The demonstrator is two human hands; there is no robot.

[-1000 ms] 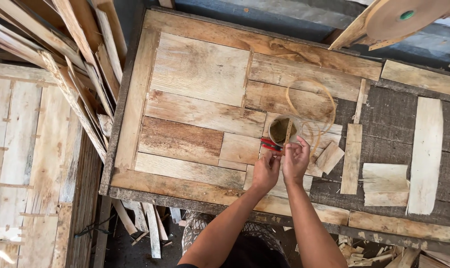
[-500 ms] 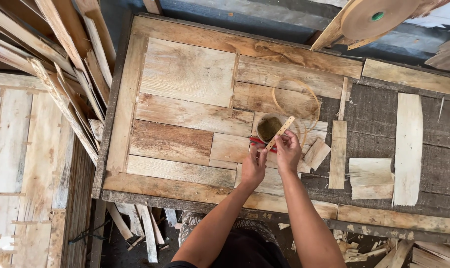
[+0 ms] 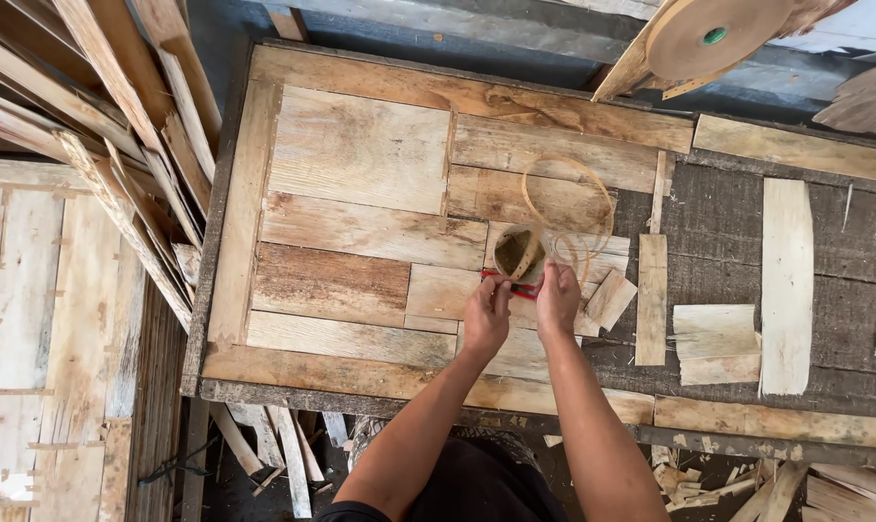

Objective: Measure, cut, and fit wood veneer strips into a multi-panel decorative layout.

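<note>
Both my hands rest on a small red holder [image 3: 515,286] carrying a brown roll of tape [image 3: 517,251]. My left hand [image 3: 484,315] grips the holder's left end. Its right end is pinched by my right hand [image 3: 557,298]. A loose loop of thin brown tape [image 3: 566,205] curls up and away from the roll. All of this lies on a work board [image 3: 227,261] covered with flat pieces of pale and brown wood veneer [image 3: 359,147] fitted edge to edge.
Loose veneer pieces [image 3: 786,282] lie on the dark bare right part of the board. Long wooden slats [image 3: 119,116] lean in a pile at the left. A large tape reel [image 3: 714,34] hangs at the top right. Scraps litter the floor [image 3: 709,478] below.
Both hands have closed in on the red holder, and the short strip tilted by the roll half a second ago is gone from view. The view has shifted slightly.
</note>
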